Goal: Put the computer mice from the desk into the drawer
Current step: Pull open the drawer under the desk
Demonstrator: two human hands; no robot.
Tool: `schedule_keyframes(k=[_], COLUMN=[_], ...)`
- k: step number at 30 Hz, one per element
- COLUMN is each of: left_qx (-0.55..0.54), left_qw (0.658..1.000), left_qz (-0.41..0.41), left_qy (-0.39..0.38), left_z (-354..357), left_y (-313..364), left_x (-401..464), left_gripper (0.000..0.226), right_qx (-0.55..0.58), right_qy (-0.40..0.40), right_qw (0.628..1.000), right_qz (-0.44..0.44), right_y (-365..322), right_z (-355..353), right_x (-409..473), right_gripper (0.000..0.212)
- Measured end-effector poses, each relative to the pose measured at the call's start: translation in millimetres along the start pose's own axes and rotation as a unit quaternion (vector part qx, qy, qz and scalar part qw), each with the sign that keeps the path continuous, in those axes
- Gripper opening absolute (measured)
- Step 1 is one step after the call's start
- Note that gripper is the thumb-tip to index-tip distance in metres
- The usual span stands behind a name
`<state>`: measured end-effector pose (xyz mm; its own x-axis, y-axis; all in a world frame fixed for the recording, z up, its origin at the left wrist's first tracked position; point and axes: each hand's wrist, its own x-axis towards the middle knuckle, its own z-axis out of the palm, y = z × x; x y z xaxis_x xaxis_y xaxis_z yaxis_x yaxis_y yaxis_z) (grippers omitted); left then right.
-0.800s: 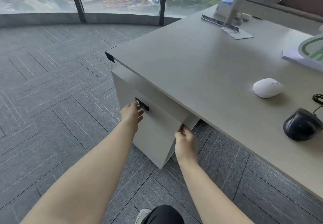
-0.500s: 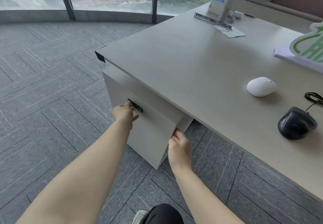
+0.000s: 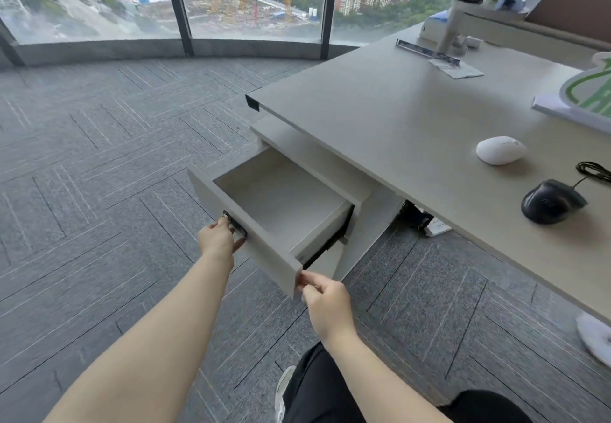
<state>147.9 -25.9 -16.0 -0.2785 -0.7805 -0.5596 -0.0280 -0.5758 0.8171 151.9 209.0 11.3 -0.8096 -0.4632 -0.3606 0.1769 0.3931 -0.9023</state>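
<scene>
The top drawer (image 3: 281, 198) of the grey cabinet under the desk stands pulled out, and its inside is bare. My left hand (image 3: 218, 241) grips the black handle (image 3: 235, 224) on the drawer front. My right hand (image 3: 325, 300) pinches the right corner of that front panel. On the desk (image 3: 380, 131) to the right lie a white mouse (image 3: 501, 150) and, nearer me, a black corded mouse (image 3: 550, 203). Both mice are well away from my hands.
A green and white sign (image 3: 585, 98) and papers sit at the desk's right edge. A ruler (image 3: 426, 50) and a monitor stand (image 3: 453, 31) are at the far end. Grey carpet (image 3: 99, 191) spreads left toward floor-height windows. My legs and a shoe (image 3: 284, 393) are below.
The drawer was shut and now stands pulled out toward me. Both hands have moved back with its front panel.
</scene>
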Motion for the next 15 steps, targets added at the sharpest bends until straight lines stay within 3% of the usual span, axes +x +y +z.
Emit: schedule_keyframes(k=[5, 15], left_qx=[-0.017, 0.006], left_qw=[1.000, 1.000], left_qz=[0.006, 0.013], left_qy=[0.024, 0.028], left_z=[-71, -151], left_y=[5, 8], left_x=[-16, -29], left_gripper=[0.009, 0.028], right_qx=[-0.028, -0.101], right_qy=[-0.086, -0.146], right_qw=[0.996, 0.984], right_qz=[-0.013, -0.019], right_y=[7, 10], right_z=[35, 74], right_x=[-42, -74], right_gripper=[0.038, 0.044])
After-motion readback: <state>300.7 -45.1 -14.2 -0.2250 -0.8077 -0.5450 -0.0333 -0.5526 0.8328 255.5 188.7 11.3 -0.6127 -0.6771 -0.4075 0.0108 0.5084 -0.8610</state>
